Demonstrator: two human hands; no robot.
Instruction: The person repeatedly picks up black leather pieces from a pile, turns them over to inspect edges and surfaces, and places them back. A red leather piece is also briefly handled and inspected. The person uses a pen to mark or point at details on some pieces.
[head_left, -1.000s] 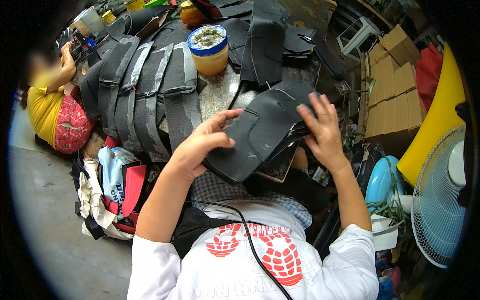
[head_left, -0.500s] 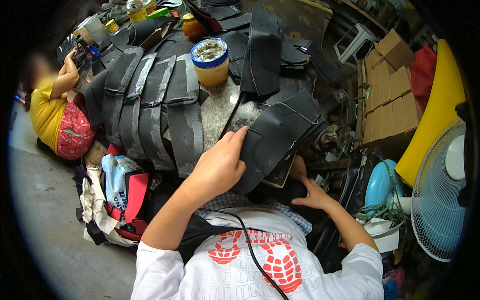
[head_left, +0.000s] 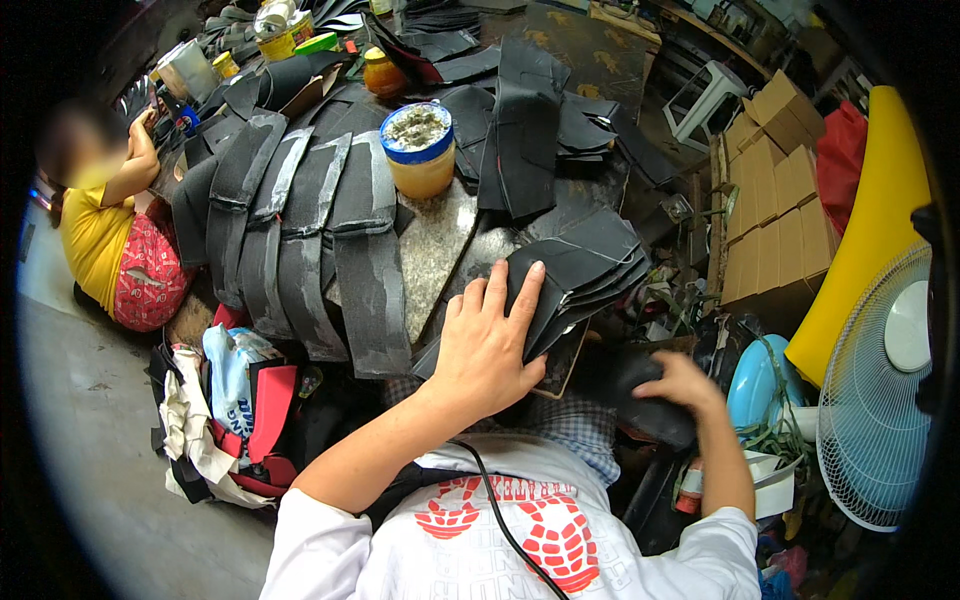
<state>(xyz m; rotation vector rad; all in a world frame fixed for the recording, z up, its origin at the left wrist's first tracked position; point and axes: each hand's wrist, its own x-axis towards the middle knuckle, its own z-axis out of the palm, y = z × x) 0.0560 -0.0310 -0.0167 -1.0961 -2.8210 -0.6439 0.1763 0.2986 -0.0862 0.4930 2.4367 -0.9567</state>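
Our left hand (head_left: 488, 345) lies on a stack of smooth black sheets (head_left: 585, 255), flat and leather-like with angular edges, at the near edge of the mottled, stone-like tabletop (head_left: 440, 265). Its fingers are spread, thumb out to the side. To the left, matte black strips (head_left: 370, 300) overlap in rows, their borders smeared pale; beyond stands a round, cloudy amber jar (head_left: 420, 165) with a crusted top and blue rim.

Half a second ago our left fingers lay closer together on the stack, whose layers now show more fanned out. Our right hand (head_left: 690, 385), bare then beside the stack, is now farther right, at a dark rounded object (head_left: 635, 400).

Motion blurs that hand, so we cannot tell whether its fingers pinch the object. Our left hand and forearm hide the stack's near part.
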